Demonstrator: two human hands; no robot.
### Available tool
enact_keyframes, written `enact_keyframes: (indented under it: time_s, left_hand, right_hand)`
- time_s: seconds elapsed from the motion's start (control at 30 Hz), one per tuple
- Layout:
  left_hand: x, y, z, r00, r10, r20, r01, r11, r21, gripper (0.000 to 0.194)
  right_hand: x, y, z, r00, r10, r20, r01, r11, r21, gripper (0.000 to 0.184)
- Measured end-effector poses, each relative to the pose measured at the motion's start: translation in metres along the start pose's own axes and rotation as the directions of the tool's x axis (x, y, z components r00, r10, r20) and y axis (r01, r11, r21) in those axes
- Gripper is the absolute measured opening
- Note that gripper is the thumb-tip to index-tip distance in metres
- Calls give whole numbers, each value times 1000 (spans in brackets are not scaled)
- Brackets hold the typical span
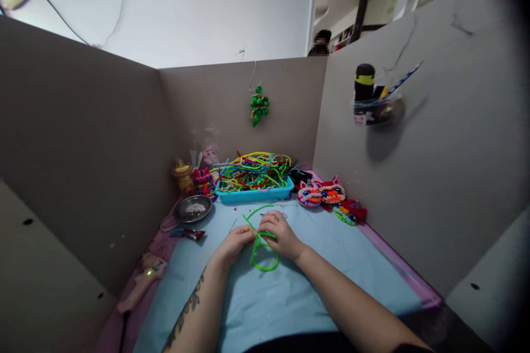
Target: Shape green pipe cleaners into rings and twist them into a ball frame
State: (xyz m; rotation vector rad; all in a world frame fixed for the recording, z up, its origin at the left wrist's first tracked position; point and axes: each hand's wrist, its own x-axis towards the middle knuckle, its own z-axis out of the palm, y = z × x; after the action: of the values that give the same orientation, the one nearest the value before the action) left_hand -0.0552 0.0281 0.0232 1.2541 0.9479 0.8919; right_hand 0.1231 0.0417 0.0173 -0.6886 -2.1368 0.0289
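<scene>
Bright green pipe cleaners [265,269] are bent into loops and crossed between my two hands, above the blue table cover. My left hand [239,244] pinches them on the left, near where the stems cross. From the other side my right hand [281,235] grips the same stems, its fingers curled over them. One loose green end sticks up beyond my fingers, and a rounded loop hangs toward me. The exact pinch points are partly hidden by my fingers. Just past my right hand lies a small dark thin item, partly covered, which I cannot make out.
A blue tray [254,196] heaped with coloured pipe cleaners stands at the back. Finished fuzzy figures [309,194] sit to its right. On the left are a metal dish [192,209] and a pink glue gun [143,281]. Grey partitions [244,138] enclose the table; a person is beyond.
</scene>
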Motion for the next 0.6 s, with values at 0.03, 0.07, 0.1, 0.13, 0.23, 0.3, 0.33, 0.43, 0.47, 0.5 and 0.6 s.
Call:
enact_keyframes:
  time_s: [0.03,0.07,0.1,0.13,0.23,0.3,0.33,0.43,0.47,0.5,0.6]
  left_hand:
    - [0,0,0,1000,5,0,-5,1000,10,27]
    - [0,0,0,1000,9,0,-9,1000,19,26]
    - [0,-1,-1,1000,14,5,-14,999,30,26]
    - [0,-1,-1,1000,21,12,-22,999,41,26]
    - [0,-2,0,998,55,30,-57,995,76,26]
    - [1,-3,-1,996,82,39,-86,991,98,28]
    - [2,-4,-1,994,98,41,-102,989,111,29]
    - [4,-6,-1,985,171,24,-173,970,173,29]
    - [5,-6,-1,980,201,8,-198,959,205,29]
    - [6,-7,0,974,228,-10,-219,946,240,28]
    - [6,-6,2,946,317,-69,-269,885,381,26]
  right_hand:
    - [0,0,0,1000,-9,9,9,1000,-8,13]
    - [-1,0,-1,1000,-17,15,17,1000,-11,13]
    - [-1,0,-1,1000,-24,19,24,1000,-11,13]
    - [-1,0,-1,999,-30,19,30,999,-10,12]
    - [0,-2,-2,999,-33,8,33,999,5,12]
    - [1,-3,-3,1000,-22,11,22,999,33,12]
    - [1,-3,-3,1000,-13,15,12,998,54,11]
    - [1,-3,-1,999,35,16,-37,990,137,10]
    - [1,-2,1,998,56,10,-57,985,163,9]
    - [1,-2,2,997,79,4,-78,979,186,8]
    - [4,-1,5,983,182,-1,-176,952,251,7]
